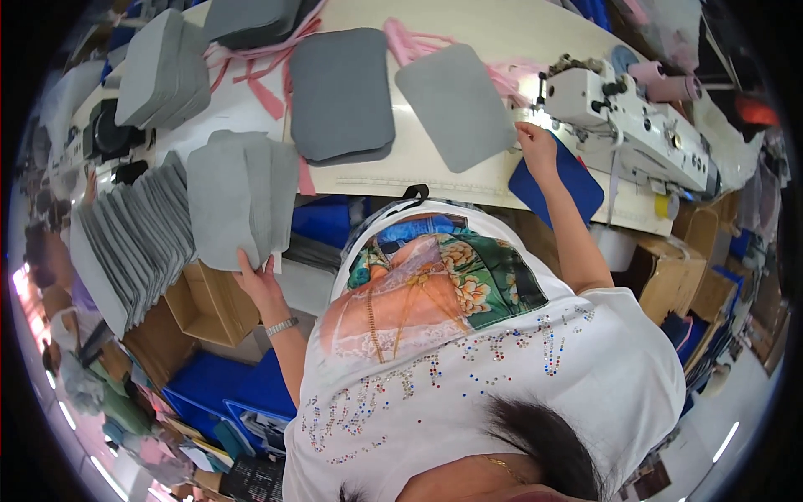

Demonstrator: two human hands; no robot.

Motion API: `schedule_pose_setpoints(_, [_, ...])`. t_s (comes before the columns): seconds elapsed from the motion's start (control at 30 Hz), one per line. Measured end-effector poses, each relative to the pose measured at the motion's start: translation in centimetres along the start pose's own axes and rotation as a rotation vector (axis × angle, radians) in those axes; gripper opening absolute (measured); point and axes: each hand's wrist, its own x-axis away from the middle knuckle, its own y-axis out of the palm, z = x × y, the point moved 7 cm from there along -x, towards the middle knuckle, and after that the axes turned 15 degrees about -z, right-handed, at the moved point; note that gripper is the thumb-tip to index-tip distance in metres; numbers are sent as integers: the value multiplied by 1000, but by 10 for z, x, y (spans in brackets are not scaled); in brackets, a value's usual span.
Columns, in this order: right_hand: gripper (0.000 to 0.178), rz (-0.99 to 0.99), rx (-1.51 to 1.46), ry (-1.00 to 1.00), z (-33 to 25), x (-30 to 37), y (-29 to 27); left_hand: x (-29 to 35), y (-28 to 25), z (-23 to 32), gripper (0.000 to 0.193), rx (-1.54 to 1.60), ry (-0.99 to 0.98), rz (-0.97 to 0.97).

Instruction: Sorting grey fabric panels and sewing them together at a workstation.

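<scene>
At 9 o'clock the left hand (259, 284) grips grey panels (238, 197). At 2, the right hand (538, 152) nears a grey sheet (456, 105); grip unclear. Open cardboard box (232, 314) at 8, inner walls showing. Rhinestone lettering (552, 347) at 5.

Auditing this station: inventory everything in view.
Table: one, cream, top
Sewing machine: one, white, table right
Cones: two, pink, by machine
Light panel: one, grey, table centre
Panel stacks: three, grey, table left
Lower panel: one, blue, beside machine
Fanned panels: many, grey, far left
Loose panels: several, grey, beside fanned panels
Strips: several, pink, on table
Cartons: several, brown, below table
Clutter: uncountable, mixed, edges
Left hand: one, bare, on loose panels
Right hand: one, bare, by light panel
</scene>
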Motion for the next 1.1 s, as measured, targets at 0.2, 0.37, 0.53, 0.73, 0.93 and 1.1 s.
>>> schedule_pose_setpoints(0.2, [28, -18, -166, 94, 56, -4, 6, 9, -12, -8, 65, -10, -87, 147])
schedule_pose_setpoints(0.37, [39, -99, -133, 61, 22, -13, 11, 18, -44, -65, 52, 65, -184, 246])
schedule_pose_setpoints(0.53, [28, -67, 30, 120, 1, -20, 15, 36, 106, -83, 27, -34, -304, -269])
schedule_pose_setpoints(0.73, [18, -249, -314, 10, -13, -20, 33, 51, 228, -106, 34, -319, -440, -734])
schedule_pose_setpoints(0.93, [36, -111, -278, -149, 19, -35, 28, 48, 272, -143, 52, -550, -421, -890])
schedule_pose_setpoints(1.1, [47, -158, -508, -11, 6, -34, 24, 46, 274, -149, 58, -382, -512, -827])
